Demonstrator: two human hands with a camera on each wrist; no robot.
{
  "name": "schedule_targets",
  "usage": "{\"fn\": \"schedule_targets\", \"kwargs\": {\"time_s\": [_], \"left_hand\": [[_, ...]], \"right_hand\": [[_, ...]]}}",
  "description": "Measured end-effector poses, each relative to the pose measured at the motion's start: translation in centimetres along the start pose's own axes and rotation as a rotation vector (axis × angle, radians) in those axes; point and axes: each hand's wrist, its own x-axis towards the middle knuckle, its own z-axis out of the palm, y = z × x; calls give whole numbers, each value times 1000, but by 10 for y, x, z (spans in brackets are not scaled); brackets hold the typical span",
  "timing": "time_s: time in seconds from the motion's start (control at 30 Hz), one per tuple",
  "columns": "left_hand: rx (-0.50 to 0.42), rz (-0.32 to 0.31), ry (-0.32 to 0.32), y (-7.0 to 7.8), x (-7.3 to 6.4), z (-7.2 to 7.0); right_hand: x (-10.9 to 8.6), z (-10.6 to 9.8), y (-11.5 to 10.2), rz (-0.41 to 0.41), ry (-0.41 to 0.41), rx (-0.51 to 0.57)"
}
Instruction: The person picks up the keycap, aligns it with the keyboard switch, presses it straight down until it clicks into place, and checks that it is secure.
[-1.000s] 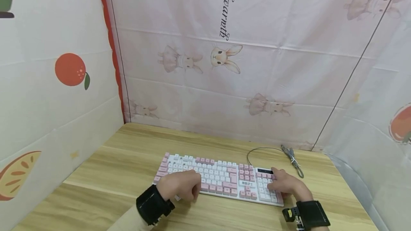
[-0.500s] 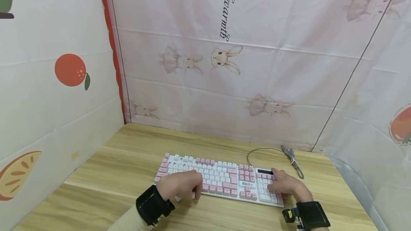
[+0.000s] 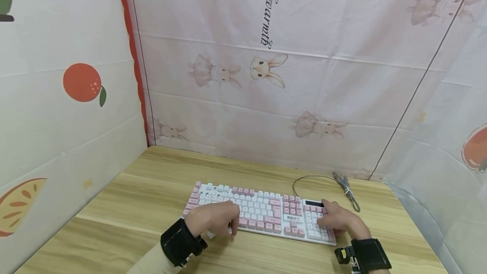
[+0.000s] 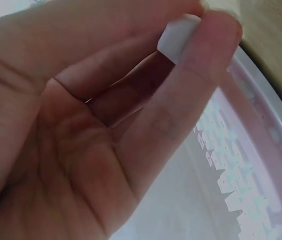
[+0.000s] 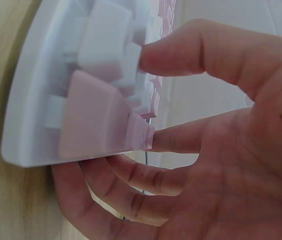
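A pink-and-white keyboard (image 3: 262,212) lies on the wooden table. My left hand (image 3: 214,218) is over its front left edge. Between thumb and fingertip it pinches a small white keycap (image 4: 177,40), partly covered by the fingertip in the left wrist view. Another small white piece (image 3: 211,234) shows on the table beside that hand. My right hand (image 3: 340,218) grips the keyboard's right end. Its thumb (image 5: 173,56) lies on the number-pad keys, and several fingers curl against the side and underneath. The front left part of the keyboard is hidden behind my left hand.
A grey cable (image 3: 313,176) runs from the keyboard's back to a tied bundle (image 3: 346,189) at the back right. Printed cloth (image 3: 236,109) hangs behind the table (image 3: 125,210) and on both sides. Black camera straps (image 3: 180,243) circle both wrists.
My left fingertips have shifted slightly, and the white keycap showed beneath them half a second ago more than now. The right hand and the keyboard have stayed put.
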Motion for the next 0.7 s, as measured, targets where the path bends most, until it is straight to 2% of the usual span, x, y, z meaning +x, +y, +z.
{"fn": "schedule_targets", "kwargs": {"time_s": [0.33, 0.53, 0.7], "left_hand": [[-24, 51, 24, -3, -1, 0], [-112, 40, -6, -5, -1, 3], [-135, 24, -17, -6, -2, 4]], "right_hand": [[1, 1, 2, 2, -8, 3], [0, 2, 2, 7, -11, 3], [0, 1, 1, 7, -3, -4]]}}
